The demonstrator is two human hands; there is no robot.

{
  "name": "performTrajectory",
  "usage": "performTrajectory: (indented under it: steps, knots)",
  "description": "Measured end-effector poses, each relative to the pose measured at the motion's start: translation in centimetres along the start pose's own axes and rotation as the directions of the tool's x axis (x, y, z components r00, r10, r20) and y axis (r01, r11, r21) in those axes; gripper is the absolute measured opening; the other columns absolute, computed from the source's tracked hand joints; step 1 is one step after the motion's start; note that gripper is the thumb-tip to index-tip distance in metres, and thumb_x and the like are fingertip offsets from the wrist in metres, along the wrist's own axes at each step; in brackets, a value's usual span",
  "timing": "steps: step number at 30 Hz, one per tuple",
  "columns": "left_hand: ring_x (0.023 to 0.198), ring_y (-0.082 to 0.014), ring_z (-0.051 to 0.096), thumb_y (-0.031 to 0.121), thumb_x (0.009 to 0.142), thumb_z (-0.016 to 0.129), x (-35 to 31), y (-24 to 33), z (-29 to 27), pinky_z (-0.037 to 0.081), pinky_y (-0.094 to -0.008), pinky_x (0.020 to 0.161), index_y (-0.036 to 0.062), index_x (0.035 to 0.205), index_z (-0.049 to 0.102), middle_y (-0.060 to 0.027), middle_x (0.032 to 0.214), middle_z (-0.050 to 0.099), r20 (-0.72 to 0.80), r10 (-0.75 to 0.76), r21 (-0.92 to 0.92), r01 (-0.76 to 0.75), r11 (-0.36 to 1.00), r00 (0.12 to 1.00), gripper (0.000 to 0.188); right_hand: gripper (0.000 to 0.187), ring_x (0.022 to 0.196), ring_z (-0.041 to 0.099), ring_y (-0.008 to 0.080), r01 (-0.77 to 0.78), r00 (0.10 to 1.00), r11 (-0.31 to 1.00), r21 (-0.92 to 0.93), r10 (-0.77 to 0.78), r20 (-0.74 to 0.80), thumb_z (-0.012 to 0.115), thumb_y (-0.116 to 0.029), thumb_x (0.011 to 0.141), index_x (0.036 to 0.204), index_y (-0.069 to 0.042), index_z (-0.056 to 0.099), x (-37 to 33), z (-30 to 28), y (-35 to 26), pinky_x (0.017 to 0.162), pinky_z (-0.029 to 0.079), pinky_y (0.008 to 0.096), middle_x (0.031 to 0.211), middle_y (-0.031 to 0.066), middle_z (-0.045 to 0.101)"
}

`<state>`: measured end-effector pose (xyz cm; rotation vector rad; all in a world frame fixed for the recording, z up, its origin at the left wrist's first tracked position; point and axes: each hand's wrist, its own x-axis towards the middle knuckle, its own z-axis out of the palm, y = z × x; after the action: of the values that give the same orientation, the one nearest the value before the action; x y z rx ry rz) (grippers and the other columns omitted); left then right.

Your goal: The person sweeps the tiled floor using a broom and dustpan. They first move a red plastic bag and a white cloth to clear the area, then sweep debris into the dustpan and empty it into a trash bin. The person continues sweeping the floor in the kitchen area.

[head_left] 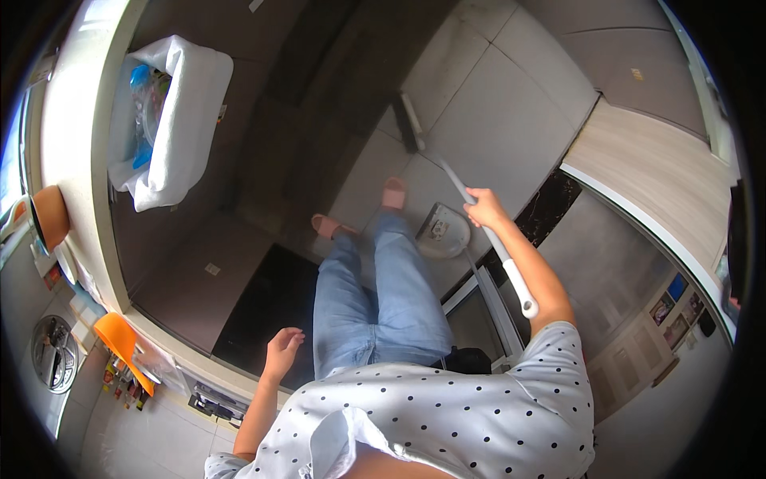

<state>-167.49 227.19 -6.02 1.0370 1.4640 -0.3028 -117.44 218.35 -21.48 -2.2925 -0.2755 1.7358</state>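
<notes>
Right hand [483,206] wrapped tight round long white plastic broom handle [501,254]. Handle slants, dark brush head [410,121] down on grey tiled floor [511,120], far from feet. Left hand [284,348] loose, holding nothing, near counter edge [163,335].

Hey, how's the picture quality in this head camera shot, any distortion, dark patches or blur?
Head view: strong fisheye bend, so the counter edge and wooden ledge curve, and black corners ring the frame. A broad shadow darkens the floor tiles at upper centre; the tiles to the right are brighter. The right hand on the long-handled brush and the free left hand look reasonably sharp.
</notes>
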Motion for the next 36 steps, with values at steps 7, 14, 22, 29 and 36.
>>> performTrajectory:
  steps: [7, 14, 22, 29, 36]
  knots:
    - [0.078, -0.0148, 0.057, 0.008, 0.081, 0.051, 0.8, -5.4, -1.0, 0.045, -0.0255, 0.072, -0.0024, 0.094, 0.054, -0.0098, 0.085, 0.059, -0.040, -0.248, 0.139, 0.251, 0.958, 0.968, 0.017, 0.049, 0.040, 0.047, 0.0105, 0.051, 0.968, 0.984, 0.172, -0.091, 0.234, 0.055, -0.004, 0.075, 0.122, -0.004, 0.042, -3.3, 2.4, -1.0, 0.038, 0.040, 0.0246, 0.053, 0.0059, 0.052]
    - [0.078, -0.0144, 0.055, 0.007, 0.084, 0.047, 1.4, 1.2, 0.2, 0.043, -0.0259, 0.075, -0.0007, 0.096, 0.052, -0.0077, 0.085, 0.058, -0.029, -0.076, -0.168, 0.070, 0.983, 0.997, 0.014, 0.052, 0.040, 0.050, 0.0117, 0.034, 0.995, 0.999, 0.017, -0.036, 0.095, 0.054, 0.001, 0.069, 0.120, -0.002, 0.044, 4.1, -2.0, 0.6, 0.037, 0.043, 0.0249, 0.056, 0.0087, 0.056]
    - [0.079, -0.0150, 0.055, 0.010, 0.085, 0.046, 2.5, 3.7, 0.2, 0.043, -0.0256, 0.075, 0.0010, 0.097, 0.052, -0.0074, 0.087, 0.057, -0.001, -0.228, -0.189, 0.224, 0.956, 0.974, 0.015, 0.052, 0.038, 0.044, 0.0116, 0.091, 0.994, 0.985, 0.148, -0.081, -0.074, 0.052, 0.002, 0.073, 0.123, -0.001, 0.038, 0.6, -9.6, -3.4, 0.036, 0.039, 0.0258, 0.054, 0.0086, 0.051]
    - [0.079, -0.0162, 0.056, 0.015, 0.084, 0.048, 8.2, 7.4, -1.0, 0.043, -0.0274, 0.073, 0.0026, 0.100, 0.052, -0.0085, 0.091, 0.058, 0.069, -0.274, -0.068, 0.279, 0.958, 0.959, 0.021, 0.055, 0.040, 0.046, 0.0115, 0.122, 0.980, 0.802, 0.584, -0.191, 0.058, 0.057, -0.001, 0.075, 0.125, 0.001, 0.035, 6.3, -2.5, -11.5, 0.036, 0.039, 0.0252, 0.058, 0.0091, 0.052]
    - [0.078, -0.0165, 0.056, 0.010, 0.083, 0.045, 11.6, 16.5, -4.9, 0.044, -0.0259, 0.073, -0.0004, 0.097, 0.051, -0.0092, 0.086, 0.058, -0.036, -0.048, -0.272, 0.036, 0.962, 0.998, 0.019, 0.058, 0.037, 0.044, 0.0116, 0.005, 1.000, 0.773, 0.635, 0.010, -0.020, 0.059, -0.002, 0.073, 0.125, 0.001, 0.034, 9.5, -6.2, -9.1, 0.035, 0.036, 0.0248, 0.058, 0.0084, 0.052]
